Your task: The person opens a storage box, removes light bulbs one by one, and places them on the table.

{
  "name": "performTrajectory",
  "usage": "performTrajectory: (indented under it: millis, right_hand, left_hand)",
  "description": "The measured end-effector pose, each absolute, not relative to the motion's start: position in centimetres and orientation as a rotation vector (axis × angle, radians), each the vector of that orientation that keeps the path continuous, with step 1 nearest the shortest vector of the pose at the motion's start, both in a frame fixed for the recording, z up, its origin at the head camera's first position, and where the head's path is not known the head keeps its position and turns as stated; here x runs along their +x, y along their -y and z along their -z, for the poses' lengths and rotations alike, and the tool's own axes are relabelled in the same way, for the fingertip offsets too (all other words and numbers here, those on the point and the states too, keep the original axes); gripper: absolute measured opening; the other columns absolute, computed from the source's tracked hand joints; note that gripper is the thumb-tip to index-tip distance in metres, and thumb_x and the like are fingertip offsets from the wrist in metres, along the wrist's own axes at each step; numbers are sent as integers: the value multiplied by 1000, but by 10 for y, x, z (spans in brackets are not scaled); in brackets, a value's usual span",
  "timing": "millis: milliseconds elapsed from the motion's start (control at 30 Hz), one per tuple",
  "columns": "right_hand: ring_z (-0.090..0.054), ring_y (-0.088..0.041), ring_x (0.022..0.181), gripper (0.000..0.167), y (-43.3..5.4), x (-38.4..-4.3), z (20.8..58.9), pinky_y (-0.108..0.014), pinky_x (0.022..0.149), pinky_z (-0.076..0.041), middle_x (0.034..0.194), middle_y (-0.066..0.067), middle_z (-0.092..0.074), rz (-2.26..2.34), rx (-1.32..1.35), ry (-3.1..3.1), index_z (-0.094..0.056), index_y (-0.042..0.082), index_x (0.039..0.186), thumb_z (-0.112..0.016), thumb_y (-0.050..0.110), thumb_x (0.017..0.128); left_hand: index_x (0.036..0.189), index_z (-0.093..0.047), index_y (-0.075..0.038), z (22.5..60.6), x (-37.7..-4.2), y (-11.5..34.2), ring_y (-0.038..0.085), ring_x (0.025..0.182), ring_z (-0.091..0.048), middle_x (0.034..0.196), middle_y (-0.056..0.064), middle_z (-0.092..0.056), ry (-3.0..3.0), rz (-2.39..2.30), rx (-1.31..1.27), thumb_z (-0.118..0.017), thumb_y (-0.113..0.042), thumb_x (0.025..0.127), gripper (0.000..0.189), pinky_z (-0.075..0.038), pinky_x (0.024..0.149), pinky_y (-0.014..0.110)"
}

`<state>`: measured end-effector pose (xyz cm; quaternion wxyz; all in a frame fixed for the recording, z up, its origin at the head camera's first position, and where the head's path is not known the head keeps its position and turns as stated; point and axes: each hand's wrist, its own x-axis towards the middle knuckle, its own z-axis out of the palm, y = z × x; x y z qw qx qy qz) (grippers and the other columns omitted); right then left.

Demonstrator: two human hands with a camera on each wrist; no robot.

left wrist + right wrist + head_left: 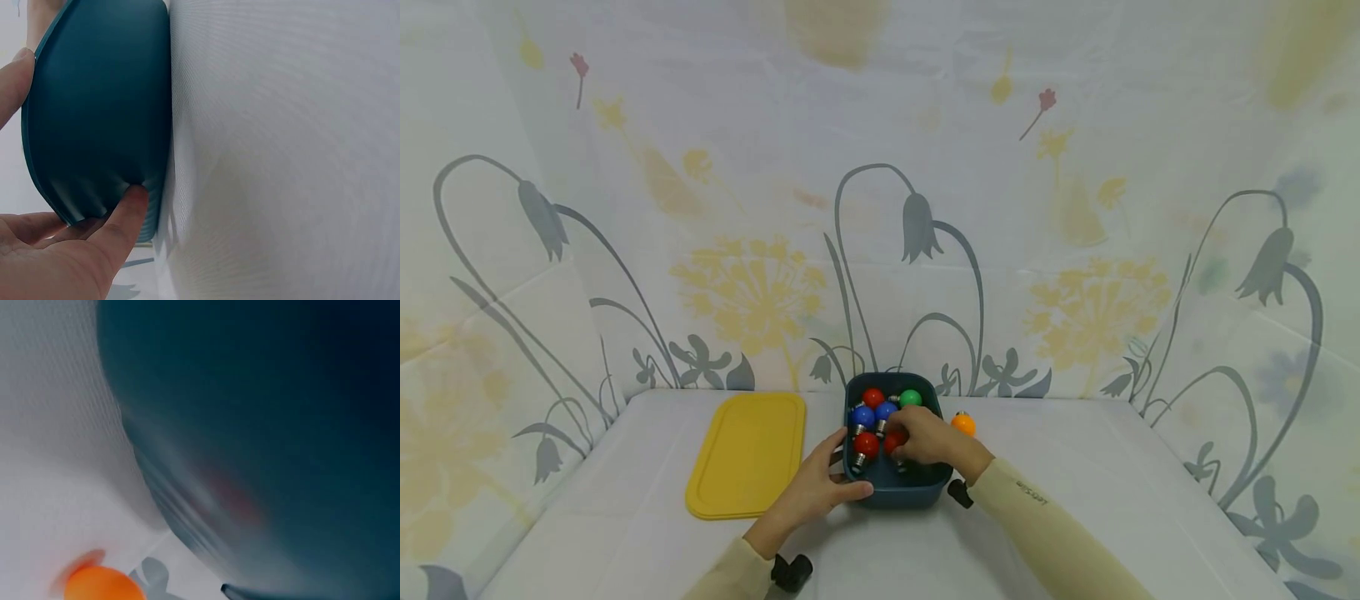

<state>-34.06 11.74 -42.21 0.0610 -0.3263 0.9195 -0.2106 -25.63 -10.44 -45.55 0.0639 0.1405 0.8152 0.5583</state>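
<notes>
A dark teal plastic bin (898, 498) stands on the white-covered table with several colored light bulbs in it. My left hand (812, 487) holds the bin's near left corner, thumb on the front and fingers along the left wall; in the left wrist view its fingers (128, 212) press the outer wall. Over the right wall reaches my right hand (927, 437), its fingers down on a red bulb (892, 442), which they partly hide. Around it lie another red bulb (866, 445), blue bulbs (863, 416) and a green bulb (911, 398). The right wrist view shows the bin's outside, not the fingers.
An orange bulb (963, 424) sits on the table just right of the bin. To the left lies a flat yellow lid (748, 454). A patterned cloth backdrop (880, 308) rises behind the table.
</notes>
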Motion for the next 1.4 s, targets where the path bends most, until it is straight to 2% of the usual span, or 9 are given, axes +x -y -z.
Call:
performTrajectory:
  millis: [800, 967, 1067, 1233, 1400]
  right_hand:
    - [-53, -16, 90, 31, -115, -338, 420, -38, 88, -51, 105, -1, -65, 677, -1033, -2793, -67, 7, 111, -75, 10, 81]
    - [-54, -21, 99, 31, -123, -335, 409, -40, 88, -52, 114, -5, -62, 758, -1064, -2834, -67, 6, 112, -74, 9, 81]
    - [-54, -23, 100, 32, -131, -332, 397, -40, 86, -52, 116, -8, -59, 806, -1089, -2850, -66, 4, 113, -72, 9, 82]
    - [-53, -20, 91, 30, -152, -331, 378, -34, 78, -51, 108, -4, -60, 869, -1109, -2899, -66, 6, 111, -71, 9, 82]
    - [-54, -21, 90, 30, -181, -338, 371, -32, 75, -53, 104, -6, -60, 915, -1055, -2954, -66, 4, 110, -71, 6, 80]
  left_hand:
    - [151, -20, -3, 453, -254, 106, 44, 129, -41, 153, 22, -22, -2460, -1690, 425, -79, -31, 80, 97, -49, 93, 44]
    - [151, -19, -3, 453, -254, 105, 43, 126, -45, 153, 23, -23, -2444, -1700, 423, -79, -31, 80, 97, -50, 92, 44]
    - [151, -19, -3, 453, -254, 104, 43, 125, -45, 152, 24, -23, -2447, -1697, 427, -79, -30, 80, 97, -50, 93, 45]
    - [151, -19, -2, 452, -254, 103, 43, 126, -45, 152, 24, -23, -2448, -1701, 417, -79, -29, 79, 97, -49, 93, 45]
    - [151, -20, -3, 452, -253, 102, 42, 124, -46, 152, 24, -23, -2456, -1686, 396, -80, -30, 78, 98, -50, 93, 45]
